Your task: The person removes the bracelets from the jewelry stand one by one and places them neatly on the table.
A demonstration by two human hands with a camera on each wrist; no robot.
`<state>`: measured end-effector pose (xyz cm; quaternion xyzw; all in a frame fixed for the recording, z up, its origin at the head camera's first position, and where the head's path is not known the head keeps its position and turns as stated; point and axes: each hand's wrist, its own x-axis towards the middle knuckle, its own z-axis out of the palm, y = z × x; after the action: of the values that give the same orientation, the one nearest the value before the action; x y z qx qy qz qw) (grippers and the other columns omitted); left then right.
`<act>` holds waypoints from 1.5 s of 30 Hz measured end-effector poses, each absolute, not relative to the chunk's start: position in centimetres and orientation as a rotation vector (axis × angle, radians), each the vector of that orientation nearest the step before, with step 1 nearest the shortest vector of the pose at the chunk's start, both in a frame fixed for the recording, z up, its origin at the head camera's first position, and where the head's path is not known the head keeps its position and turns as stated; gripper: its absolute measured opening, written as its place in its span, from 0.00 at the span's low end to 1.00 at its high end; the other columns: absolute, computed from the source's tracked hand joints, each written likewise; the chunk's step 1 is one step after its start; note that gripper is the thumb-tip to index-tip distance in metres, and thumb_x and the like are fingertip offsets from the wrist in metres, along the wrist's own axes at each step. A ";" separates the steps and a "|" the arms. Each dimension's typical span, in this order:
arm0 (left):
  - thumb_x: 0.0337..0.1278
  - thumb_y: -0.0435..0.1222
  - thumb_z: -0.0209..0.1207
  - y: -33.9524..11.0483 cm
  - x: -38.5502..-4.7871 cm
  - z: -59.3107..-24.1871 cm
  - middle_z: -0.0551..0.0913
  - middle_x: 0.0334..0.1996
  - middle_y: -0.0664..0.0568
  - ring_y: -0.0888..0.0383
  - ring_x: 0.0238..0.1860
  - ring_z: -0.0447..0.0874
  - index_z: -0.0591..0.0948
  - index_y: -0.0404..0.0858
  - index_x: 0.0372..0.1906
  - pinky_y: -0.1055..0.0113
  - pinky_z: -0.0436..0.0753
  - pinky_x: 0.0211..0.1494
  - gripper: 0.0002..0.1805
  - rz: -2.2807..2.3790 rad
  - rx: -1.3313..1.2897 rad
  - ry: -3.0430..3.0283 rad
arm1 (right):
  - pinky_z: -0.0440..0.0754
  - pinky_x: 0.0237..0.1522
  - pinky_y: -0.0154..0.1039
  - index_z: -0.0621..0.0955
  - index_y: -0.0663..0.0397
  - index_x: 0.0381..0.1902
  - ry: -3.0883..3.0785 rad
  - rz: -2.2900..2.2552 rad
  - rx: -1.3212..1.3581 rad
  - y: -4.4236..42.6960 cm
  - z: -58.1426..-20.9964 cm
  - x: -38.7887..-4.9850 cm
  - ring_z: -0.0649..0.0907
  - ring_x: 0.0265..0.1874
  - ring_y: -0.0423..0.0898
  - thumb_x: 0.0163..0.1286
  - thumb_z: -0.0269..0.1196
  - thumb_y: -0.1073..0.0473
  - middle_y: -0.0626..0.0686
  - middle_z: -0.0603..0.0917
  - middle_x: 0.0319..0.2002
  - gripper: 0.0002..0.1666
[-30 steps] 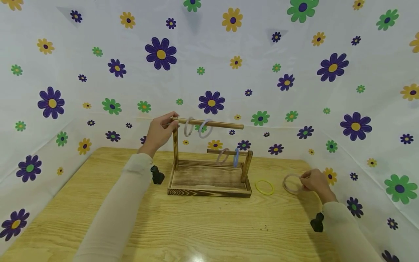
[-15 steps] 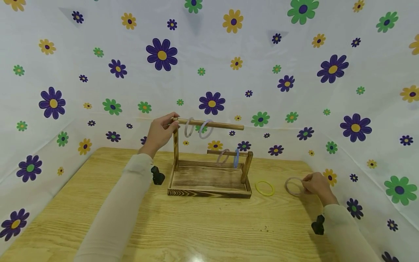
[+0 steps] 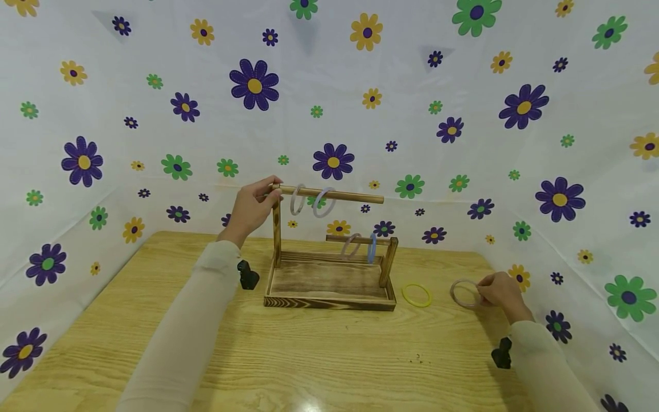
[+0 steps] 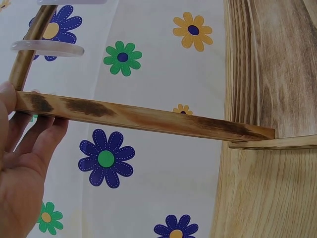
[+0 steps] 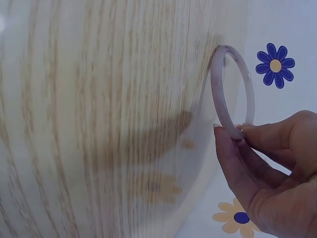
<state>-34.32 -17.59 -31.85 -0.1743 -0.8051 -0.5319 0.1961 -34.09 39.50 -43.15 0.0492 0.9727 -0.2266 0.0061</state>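
Right wrist: right hand (image 5: 280, 201) pinches pale translucent plastic-looking ring (image 5: 218, 94), ideally lightly; left hand (image 3: 250, 210) grips brown wooden rack (image 3: 329, 303), should brace.

Milky pale ring (image 5: 218, 94), yellow ring (image 3: 419, 306), blue ring (image 3: 369, 250); brown rack (image 3: 329, 303), dark-streaked; white backdrop (image 3: 288, 129) flowered in purple, green, orange.

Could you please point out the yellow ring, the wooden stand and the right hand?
Yellow ring (image 3: 418, 305): head view, near side of the band.
Wooden stand (image 3: 329, 304): head view, its front wall.
Right hand (image 5: 280, 198): right wrist view, its middle.
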 end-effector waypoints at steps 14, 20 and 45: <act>0.79 0.36 0.54 -18.3 -37.4 -34.1 0.87 0.56 0.35 0.40 0.55 0.87 0.79 0.31 0.64 0.54 0.85 0.61 0.18 -1.480 -0.478 -2.244 | 0.88 0.32 0.41 0.84 0.78 0.44 3.027 -0.763 0.132 40.2 -43.7 -33.9 0.88 0.23 0.44 0.64 0.62 0.67 0.71 0.88 0.36 0.17; 0.78 0.32 0.54 -17.9 -36.1 -33.1 0.85 0.56 0.31 0.37 0.56 0.86 0.79 0.29 0.63 0.45 0.82 0.63 0.17 -1.504 -0.480 -2.249 | 0.86 0.30 0.40 0.85 0.78 0.43 3.045 -0.773 0.065 40.4 -44.1 -33.6 0.87 0.23 0.46 0.63 0.65 0.67 0.67 0.90 0.32 0.16; 0.79 0.33 0.53 -17.7 -34.8 -32.1 0.85 0.57 0.30 0.35 0.57 0.85 0.78 0.30 0.63 0.48 0.83 0.63 0.17 -1.507 -0.470 -2.279 | 0.85 0.27 0.35 0.85 0.79 0.43 3.040 -0.874 0.078 40.8 -45.2 -33.4 0.88 0.25 0.45 0.70 0.66 0.65 0.67 0.89 0.32 0.15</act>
<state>-34.79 -17.73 -32.15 -0.1668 -0.8080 -0.5343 0.1837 -33.37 40.84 -45.20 0.0248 0.9607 -0.2761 -0.0114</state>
